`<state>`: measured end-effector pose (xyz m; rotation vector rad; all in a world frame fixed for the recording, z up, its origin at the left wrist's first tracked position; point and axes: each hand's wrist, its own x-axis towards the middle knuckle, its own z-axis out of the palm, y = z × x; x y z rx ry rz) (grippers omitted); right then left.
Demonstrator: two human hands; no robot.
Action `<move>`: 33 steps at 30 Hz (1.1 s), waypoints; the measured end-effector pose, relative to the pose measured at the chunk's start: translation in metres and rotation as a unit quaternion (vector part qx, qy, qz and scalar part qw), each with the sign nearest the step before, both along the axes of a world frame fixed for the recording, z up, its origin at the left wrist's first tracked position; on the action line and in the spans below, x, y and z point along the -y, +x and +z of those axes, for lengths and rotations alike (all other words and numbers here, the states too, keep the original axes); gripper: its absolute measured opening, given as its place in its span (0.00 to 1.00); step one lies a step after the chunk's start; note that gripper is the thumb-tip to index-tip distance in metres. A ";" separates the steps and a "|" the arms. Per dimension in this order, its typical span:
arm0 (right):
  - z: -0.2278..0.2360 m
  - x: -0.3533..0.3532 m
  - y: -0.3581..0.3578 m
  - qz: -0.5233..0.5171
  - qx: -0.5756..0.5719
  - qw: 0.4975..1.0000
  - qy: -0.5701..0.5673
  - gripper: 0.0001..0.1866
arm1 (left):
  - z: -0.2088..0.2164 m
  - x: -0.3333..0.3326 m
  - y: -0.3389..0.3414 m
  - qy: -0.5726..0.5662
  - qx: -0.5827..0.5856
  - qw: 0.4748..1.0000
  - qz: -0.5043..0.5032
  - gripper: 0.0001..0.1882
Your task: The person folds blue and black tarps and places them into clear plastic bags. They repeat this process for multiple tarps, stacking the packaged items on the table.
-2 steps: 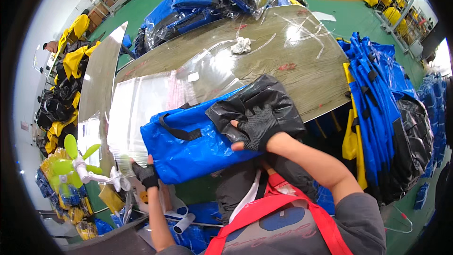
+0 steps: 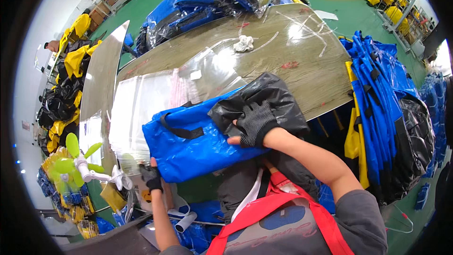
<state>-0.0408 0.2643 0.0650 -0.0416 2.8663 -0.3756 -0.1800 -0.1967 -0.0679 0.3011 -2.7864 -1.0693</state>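
A folded blue bag with a black strap handle lies across the near edge of the table and over my lap. Its right end is a folded black panel. On that panel my right hand, in a dark fingerless glove, rests flat with fingers spread. My left hand, gloved likewise, is at the bag's lower left edge, thumb up beside it and fingers a little apart from the thumb. Clear plastic sleeves lie stacked on the table just beyond that hand.
Plastic-wrapped blue bags are heaped beyond the wooden table. A crumpled white wad and loose clear strips lie on the tabletop. Blue bags hang at right. A small green-bladed fan stands at left, near my left hand.
My left hand has shifted slightly right, its fingers drawing nearer the thumb. The right hand stays spread on the black panel. The whole view has shifted slightly.
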 end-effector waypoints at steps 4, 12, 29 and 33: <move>-0.047 0.028 -0.030 -0.046 -0.126 0.990 0.040 0.36 | 0.008 -0.037 0.000 0.330 0.200 0.912 -0.140 0.36; -0.096 0.087 -0.041 -0.127 -0.274 0.950 -0.075 0.31 | 0.143 -0.092 -0.007 0.483 0.290 0.780 -0.273 0.41; -0.136 0.076 0.054 -0.062 -0.325 0.935 -0.128 0.14 | 0.100 -0.506 0.096 -0.456 0.126 0.639 -0.606 0.50; -0.122 0.069 0.123 -0.169 -0.226 0.946 -0.158 0.12 | 0.081 -0.507 0.091 -0.314 0.139 0.752 -0.562 0.38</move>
